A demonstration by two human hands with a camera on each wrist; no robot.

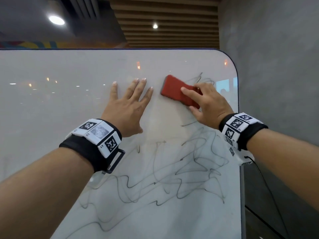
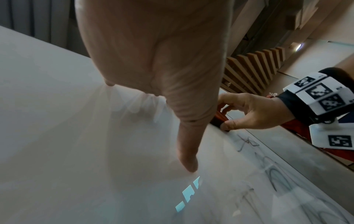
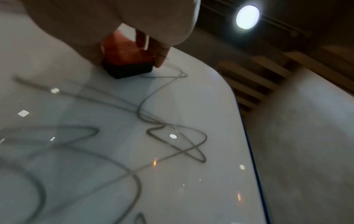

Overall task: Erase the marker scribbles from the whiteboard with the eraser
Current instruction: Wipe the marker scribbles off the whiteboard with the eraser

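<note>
The whiteboard [image 1: 51, 100] stands upright in front of me, with a blue rim and a rounded top right corner. Black marker scribbles [image 1: 195, 168] cover its lower right part and reach up past the eraser. My right hand [image 1: 205, 102] grips the red eraser [image 1: 174, 90] by its sides and holds its dark felt face [image 3: 128, 70] against the board near the top right. My left hand [image 1: 127, 104] lies flat on the board just left of the eraser, fingers spread and straight. A pale wiped patch [image 1: 165, 121] runs below the eraser between the two hands.
A grey concrete wall [image 1: 276, 66] stands right of the board's edge [image 1: 239, 104]. Black cables [image 1: 269, 190] hang beside the board's lower right. Ceiling lamps [image 1: 56, 20] and wooden slats [image 1: 169, 18] show above the board.
</note>
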